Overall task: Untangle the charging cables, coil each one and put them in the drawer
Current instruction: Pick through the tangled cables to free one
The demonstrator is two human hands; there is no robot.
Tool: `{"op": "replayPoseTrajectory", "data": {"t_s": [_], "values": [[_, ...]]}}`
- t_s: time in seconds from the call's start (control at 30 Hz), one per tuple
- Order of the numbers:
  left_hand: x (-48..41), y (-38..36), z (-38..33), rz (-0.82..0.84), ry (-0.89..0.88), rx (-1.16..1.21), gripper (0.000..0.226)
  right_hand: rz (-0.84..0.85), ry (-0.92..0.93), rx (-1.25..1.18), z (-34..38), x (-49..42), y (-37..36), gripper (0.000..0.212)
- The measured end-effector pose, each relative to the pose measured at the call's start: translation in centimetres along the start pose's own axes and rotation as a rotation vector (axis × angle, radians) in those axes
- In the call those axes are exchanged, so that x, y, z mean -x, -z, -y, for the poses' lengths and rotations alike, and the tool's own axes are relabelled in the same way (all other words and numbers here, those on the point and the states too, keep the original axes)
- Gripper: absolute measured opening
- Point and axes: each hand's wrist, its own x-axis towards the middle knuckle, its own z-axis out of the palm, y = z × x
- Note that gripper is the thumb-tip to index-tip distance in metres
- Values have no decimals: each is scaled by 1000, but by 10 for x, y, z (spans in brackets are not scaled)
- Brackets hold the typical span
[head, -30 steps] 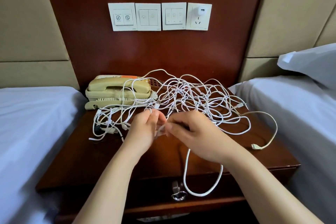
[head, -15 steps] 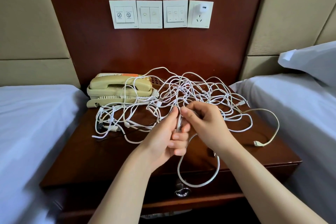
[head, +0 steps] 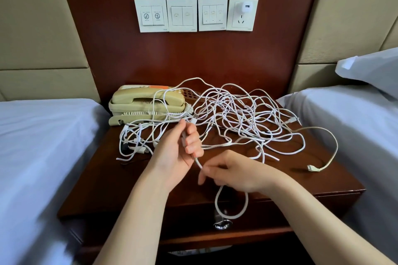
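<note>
Hands have separated since the prior frame: the right hand (head: 237,173) has dropped toward the front edge of the counter (head: 129,183), while the left hand (head: 178,157) stays raised. Left hand is clenched round one white cable (head: 198,162), just in front of the telephone (head: 146,103). Right hand pinches the same cable lower down, its loop hanging over the drawer (head: 269,217) front. The remaining tangle (head: 241,118) lies on the counter, right of the telephone

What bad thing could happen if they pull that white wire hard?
The left hand and right hand hold one thin white cable. Tugging hard might tighten the tangled white cable pile into knots. Strands loop over the beige telephone handset, so a pull could drag it off its cradle.
</note>
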Motion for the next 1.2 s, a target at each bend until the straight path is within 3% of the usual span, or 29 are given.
{"op": "replayPoseTrajectory", "data": {"t_s": [0.23,0.4,0.47,0.63,0.87,1.03,1.2], "values": [[-9,8,1,-170,-161,-199,42,-32,175,170,25,8,-1,24],[-11,13,11,-171,-197,-719,41,-279,231,79,19,2,2,26],[-10,8,16,-143,-158,-797,41,-357,260,-3,13,-2,5,28],[-5,-10,28,-26,-5,-650,51,-481,259,-181,2,-5,9,31],[4,-20,31,143,159,-507,61,-613,221,-203,-17,-10,18,37],[9,-18,28,206,239,-420,62,-573,182,-244,-23,-10,19,40],[11,-19,25,211,194,-300,58,-492,109,-302,-28,-13,11,40]]}}
